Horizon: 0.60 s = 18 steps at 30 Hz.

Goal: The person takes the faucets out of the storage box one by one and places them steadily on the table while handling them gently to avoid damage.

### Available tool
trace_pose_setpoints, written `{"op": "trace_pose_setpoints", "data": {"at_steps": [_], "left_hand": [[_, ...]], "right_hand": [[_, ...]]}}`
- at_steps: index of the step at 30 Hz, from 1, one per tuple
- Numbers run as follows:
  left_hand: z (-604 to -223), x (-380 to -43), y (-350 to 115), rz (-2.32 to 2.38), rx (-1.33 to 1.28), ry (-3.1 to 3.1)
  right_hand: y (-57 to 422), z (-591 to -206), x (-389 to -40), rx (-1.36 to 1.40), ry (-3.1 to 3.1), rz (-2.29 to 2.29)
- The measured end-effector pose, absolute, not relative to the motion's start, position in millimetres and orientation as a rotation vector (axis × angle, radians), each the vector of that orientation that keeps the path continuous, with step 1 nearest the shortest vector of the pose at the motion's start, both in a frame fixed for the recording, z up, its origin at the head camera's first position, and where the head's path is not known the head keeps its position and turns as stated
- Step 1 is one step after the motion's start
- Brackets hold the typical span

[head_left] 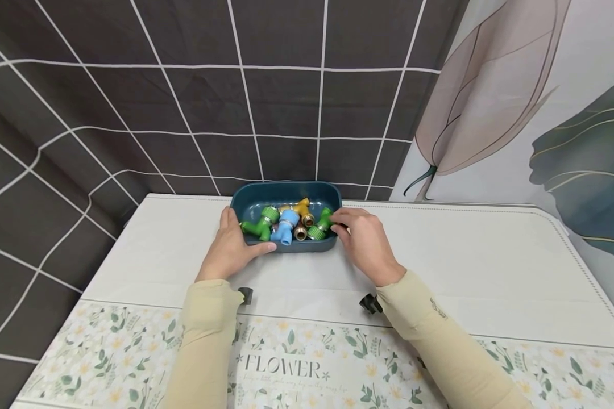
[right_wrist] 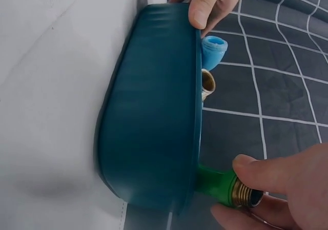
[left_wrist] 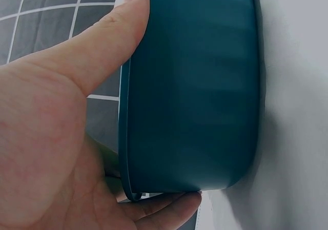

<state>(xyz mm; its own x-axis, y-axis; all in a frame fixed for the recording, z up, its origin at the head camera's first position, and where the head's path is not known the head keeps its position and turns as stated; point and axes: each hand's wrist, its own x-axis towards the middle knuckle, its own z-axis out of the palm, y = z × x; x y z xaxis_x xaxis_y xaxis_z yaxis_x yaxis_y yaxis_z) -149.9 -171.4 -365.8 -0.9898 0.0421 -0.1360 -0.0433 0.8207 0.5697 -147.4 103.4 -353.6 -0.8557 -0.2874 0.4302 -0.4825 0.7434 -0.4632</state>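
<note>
A dark blue plastic bin (head_left: pixel 307 245) sits at the back of the table. My left hand (head_left: pixel 230 244) grips its front left corner, thumb over the front rim and fingers along the left side. In the left wrist view, the bin's outer wall (left_wrist: pixel 195 97) fills the middle. At the right end, my right hand (head_left: pixel 365 238) pinches a green Y-shaped hose connector (head_left: pixel 320 225) between thumb and fingers. Its threaded brass end (right_wrist: pixel 243 194) shows in the right wrist view. Also inside lie another green connector (head_left: pixel 261 224), a light blue one (head_left: pixel 285 226) and a yellow one (head_left: pixel 303 207).
A brass-ended connector (head_left: pixel 300 233) lies between the blue and green ones. Behind the bin hangs a dark curtain (head_left: pixel 281 102) with white grid lines. The table cover (head_left: pixel 440 255) has a floral front band. Black pieces (head_left: pixel 370 304) are near both sleeve cuffs.
</note>
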Motion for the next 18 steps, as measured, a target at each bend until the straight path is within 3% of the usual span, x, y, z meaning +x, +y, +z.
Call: {"op": "trace_pose_setpoints", "data": {"at_steps": [18], "left_hand": [[-366.0,-150.7,-172.1,0.901,-0.015,2.852]], "right_hand": [[109.5,-353.0,-143.2,0.547,-2.477,0.905]]}}
